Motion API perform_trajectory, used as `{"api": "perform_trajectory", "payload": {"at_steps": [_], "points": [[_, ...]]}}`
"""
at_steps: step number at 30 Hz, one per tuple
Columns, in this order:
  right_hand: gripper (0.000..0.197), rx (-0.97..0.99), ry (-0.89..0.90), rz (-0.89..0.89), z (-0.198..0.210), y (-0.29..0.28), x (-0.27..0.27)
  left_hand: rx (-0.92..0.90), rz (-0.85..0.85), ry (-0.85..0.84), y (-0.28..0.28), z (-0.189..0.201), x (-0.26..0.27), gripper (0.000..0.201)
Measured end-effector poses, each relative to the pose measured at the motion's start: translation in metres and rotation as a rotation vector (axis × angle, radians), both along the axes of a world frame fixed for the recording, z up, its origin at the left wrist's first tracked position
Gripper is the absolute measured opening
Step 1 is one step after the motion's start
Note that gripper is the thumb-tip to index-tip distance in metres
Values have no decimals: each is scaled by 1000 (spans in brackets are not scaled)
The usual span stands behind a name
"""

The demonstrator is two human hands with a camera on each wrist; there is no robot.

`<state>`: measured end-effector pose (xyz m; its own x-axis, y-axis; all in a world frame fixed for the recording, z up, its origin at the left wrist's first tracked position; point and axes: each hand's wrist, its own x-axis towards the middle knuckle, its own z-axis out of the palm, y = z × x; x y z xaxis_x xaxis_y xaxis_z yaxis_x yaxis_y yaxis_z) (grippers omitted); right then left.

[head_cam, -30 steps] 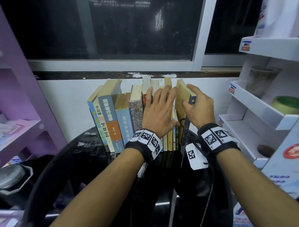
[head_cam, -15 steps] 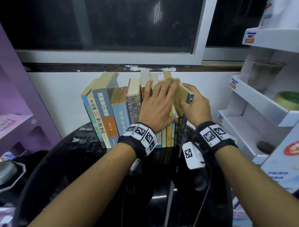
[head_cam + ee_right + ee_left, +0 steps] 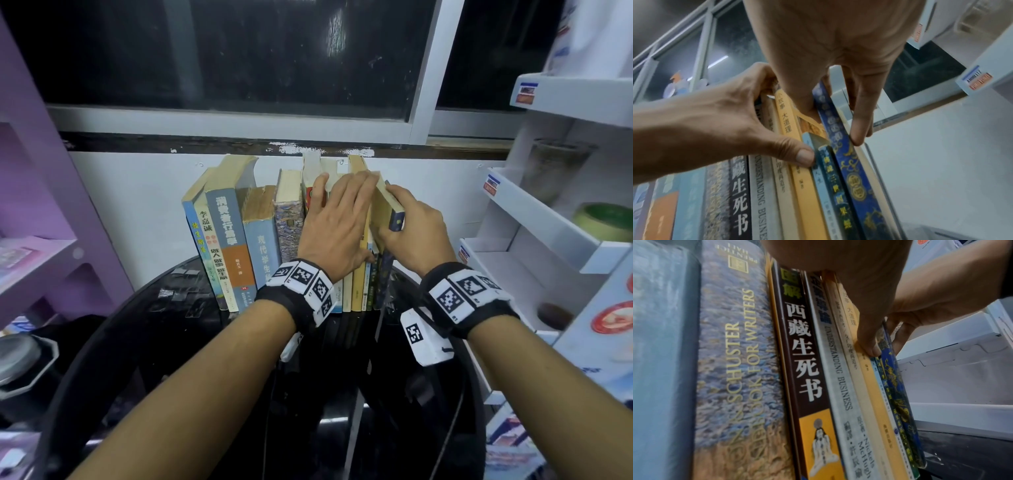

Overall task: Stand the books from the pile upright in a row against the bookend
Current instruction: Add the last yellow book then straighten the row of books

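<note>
A row of books (image 3: 239,246) stands upright on the black round table (image 3: 171,308), against the white wall. My left hand (image 3: 337,226) lies flat on the spines in the middle of the row. Its fingers reach over the top edges and its thumb (image 3: 803,155) presses a light blue spine. My right hand (image 3: 416,233) grips the top of the dark blue book (image 3: 396,221) at the row's right end, thumb on its left face and fingers on its right cover. This blue book (image 3: 851,170) leans slightly against its neighbours. A thin clear plate (image 3: 876,172), perhaps the bookend, stands just to its right.
White display shelves (image 3: 548,222) stand close on the right, holding a green roll (image 3: 606,222) and a glass jar (image 3: 555,168). A purple shelf unit (image 3: 51,205) stands on the left. The window sill (image 3: 239,147) runs above the books. A grey container (image 3: 20,356) sits low on the left.
My right hand has pushed the top of the blue book leftwards, closing the gap to the row. The left hand has stayed flat on the spines.
</note>
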<state>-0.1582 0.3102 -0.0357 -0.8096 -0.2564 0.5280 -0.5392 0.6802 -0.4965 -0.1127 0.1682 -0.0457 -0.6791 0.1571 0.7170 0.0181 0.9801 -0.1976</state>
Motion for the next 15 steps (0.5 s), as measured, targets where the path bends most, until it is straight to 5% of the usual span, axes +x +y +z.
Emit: {"api": "perform_trajectory", "payload": {"at_steps": [15], "points": [[51, 370, 95, -94, 12, -4, 16, 4, -18, 19, 0, -2, -1, 107]]}}
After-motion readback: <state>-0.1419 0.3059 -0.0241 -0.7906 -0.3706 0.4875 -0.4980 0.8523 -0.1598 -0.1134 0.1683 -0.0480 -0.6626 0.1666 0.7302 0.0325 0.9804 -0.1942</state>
